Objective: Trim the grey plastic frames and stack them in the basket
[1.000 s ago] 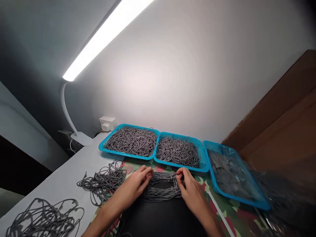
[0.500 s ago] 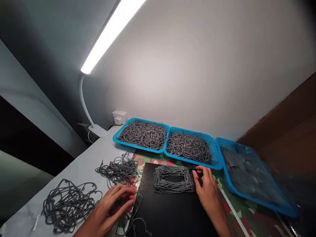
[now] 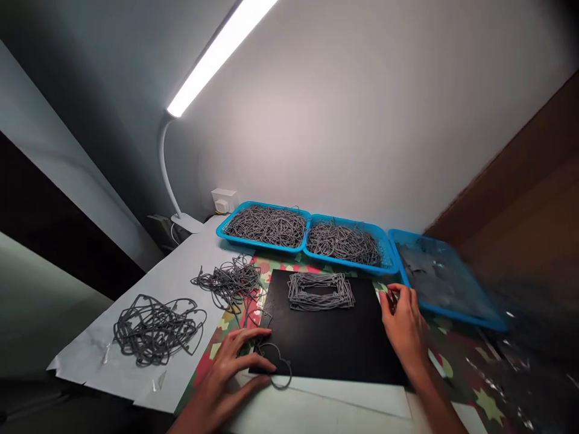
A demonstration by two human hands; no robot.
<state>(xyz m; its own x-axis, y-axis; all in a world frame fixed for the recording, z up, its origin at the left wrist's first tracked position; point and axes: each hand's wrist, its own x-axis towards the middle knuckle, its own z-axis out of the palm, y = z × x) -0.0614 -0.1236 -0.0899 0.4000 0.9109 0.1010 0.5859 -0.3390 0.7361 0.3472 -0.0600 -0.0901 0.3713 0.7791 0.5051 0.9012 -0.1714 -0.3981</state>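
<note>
My left hand is at the lower left corner of a black mat. Its fingers are spread, and the fingertips touch or lie over a thin grey rubber ring, apparently a gasket. My right hand rests by the mat's right edge, fingers loosely curled and thumb apart, with nothing visible in them. Toward the back of the mat lies a stack of thin rectangular grey gaskets, roughly lined up, untouched by either hand. Left of the mat are two tangled gasket piles, a nearer one and a farther one.
Two blue baskets, the left one and the middle one, hold heaps of grey loops along the wall. A third blue basket at right has dark contents under clear plastic. A lit lamp hangs over the table's left side.
The view has shifted, showing more of the table's front. My right hand has moved away from the stack to the mat's right edge. My left hand is now over the mat's lower left corner.
</note>
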